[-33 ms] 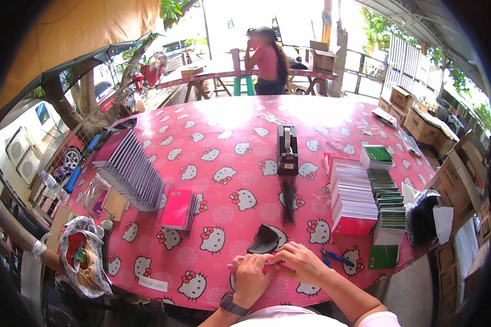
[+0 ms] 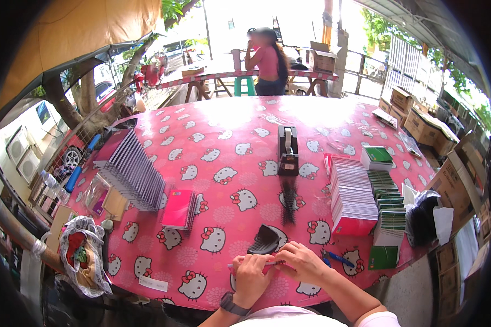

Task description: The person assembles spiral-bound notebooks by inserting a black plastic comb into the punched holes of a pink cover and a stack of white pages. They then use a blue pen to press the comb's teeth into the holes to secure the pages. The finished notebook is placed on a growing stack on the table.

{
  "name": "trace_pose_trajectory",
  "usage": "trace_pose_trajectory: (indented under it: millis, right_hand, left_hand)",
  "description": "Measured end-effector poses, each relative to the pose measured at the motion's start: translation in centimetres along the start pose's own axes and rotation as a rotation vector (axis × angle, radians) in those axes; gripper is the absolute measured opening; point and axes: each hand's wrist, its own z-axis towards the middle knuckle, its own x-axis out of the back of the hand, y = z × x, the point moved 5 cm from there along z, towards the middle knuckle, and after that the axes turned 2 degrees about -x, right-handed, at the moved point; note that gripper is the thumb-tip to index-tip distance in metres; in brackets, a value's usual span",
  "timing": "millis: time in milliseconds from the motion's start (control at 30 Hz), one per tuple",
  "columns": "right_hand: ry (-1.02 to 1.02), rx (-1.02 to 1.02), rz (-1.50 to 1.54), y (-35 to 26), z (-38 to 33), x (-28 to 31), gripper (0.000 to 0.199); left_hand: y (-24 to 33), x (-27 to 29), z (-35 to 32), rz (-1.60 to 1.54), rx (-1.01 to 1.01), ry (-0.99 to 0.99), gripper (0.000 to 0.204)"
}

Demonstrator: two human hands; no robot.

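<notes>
Near the front edge of the table, my left hand and my right hand are closed on one thin, pale-edged item, seen edge-on. My fingers hide most of it, so its kind does not show. My two hands nearly touch, fingertips together along its edge. Just beyond them lies a bundle of black spiral binding coils, and a second dark bundle of coils sits farther off. Blue-handled pliers rest to the right of my right hand.
A black tape dispenser stands mid-table. Spiral-bound notebooks and a small pink stack are on the left; pink and green booklets are on the right. A plastic-lined basket hangs left. One person stands beyond.
</notes>
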Motion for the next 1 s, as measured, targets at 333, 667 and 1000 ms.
trace_pose_trajectory:
  millis: [333,667,1000]
  right_hand:
    - [0.143,-0.166,0.145,-0.3,-1.4,1.7,0.027]
    - [-0.212,-0.775,-0.393,2.2,-14.3,2.8,0.087]
    - [0.019,-0.777,-0.349,4.7,-15.3,3.5,0.081]
  left_hand:
    - [0.1,-0.1,-0.3,0.035,-0.039,-0.053,0.02]
    - [-3.2,1.8,2.2,0.149,0.018,0.055,0.018]
    - [-3.0,1.8,2.9,0.093,0.061,-0.048,0.015]
